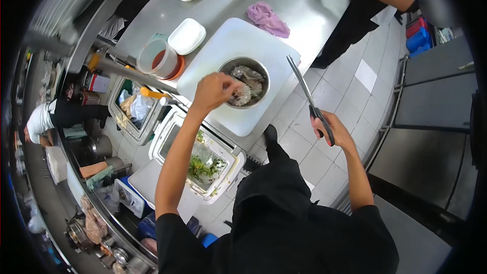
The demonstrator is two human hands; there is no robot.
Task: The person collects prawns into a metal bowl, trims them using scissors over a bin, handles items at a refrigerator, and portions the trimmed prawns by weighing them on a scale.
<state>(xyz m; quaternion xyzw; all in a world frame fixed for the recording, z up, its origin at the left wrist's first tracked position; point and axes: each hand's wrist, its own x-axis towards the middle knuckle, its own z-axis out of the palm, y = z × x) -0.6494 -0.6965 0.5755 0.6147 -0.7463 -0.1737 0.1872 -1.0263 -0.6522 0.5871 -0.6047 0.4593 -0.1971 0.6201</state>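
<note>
A steel bowl (267,82) holding grey raw shrimp (248,76) stands on a white cutting board (233,124). Over the bowl's left side is my left hand (214,93), its fingers pinched on a shrimp (240,94) at the bowl's near left part. To the right of the board, above the floor, my right hand (332,128) is wrapped round the black handles of long scissors (304,87). The blades point up and away, close together. A pink cloth (269,19) lies beyond the board.
Left of the board are a white tray (187,36) and a clear container (158,58) with red contents. A bin with green scraps (204,167) stands below the table's edge. One person (378,0) stands at the far right, another (56,114) bends at the left.
</note>
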